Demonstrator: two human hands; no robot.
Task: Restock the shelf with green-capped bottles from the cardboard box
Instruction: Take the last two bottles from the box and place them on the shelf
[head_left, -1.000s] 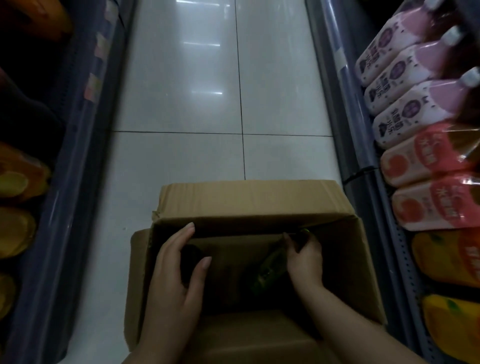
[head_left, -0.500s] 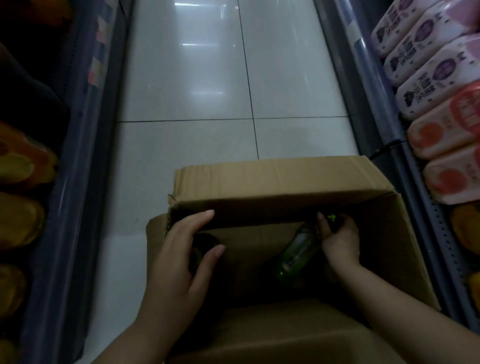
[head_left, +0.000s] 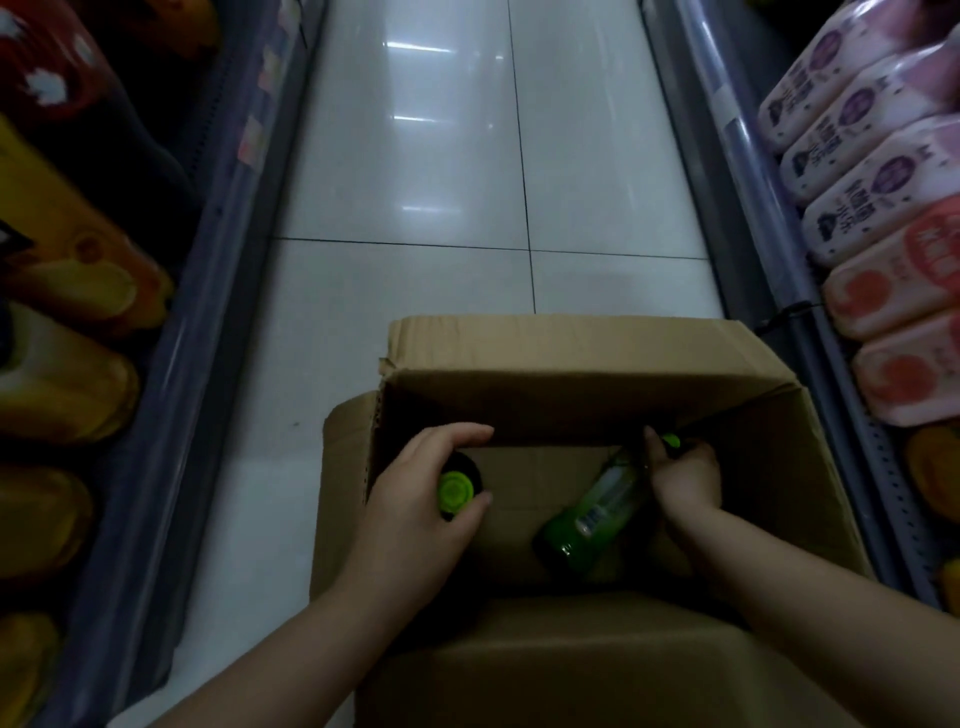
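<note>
An open cardboard box (head_left: 561, 353) stands on the white floor between two shelves. Inside it at the left, my left hand (head_left: 415, 514) wraps an upright dark bottle whose green cap (head_left: 455, 490) shows between thumb and fingers. At the right, my right hand (head_left: 683, 478) grips the neck of a green bottle (head_left: 592, 519) that leans tilted, its base toward me and its green cap (head_left: 671, 442) poking out past my fingers. The box bottom between the two bottles is bare cardboard.
The right shelf (head_left: 769, 208) holds lying pink and purple-labelled bottles (head_left: 857, 171) and orange-labelled ones (head_left: 904, 322). The left shelf (head_left: 208, 260) holds yellow and orange packs (head_left: 67, 291). A near box flap (head_left: 571, 654) folds toward me. White tiled floor (head_left: 415, 156) runs ahead.
The left bottle has risen so its green cap now shows in my left hand. My right hand keeps hold of the tilted bottle's neck. The view has shifted, bringing the box more to the right.
</note>
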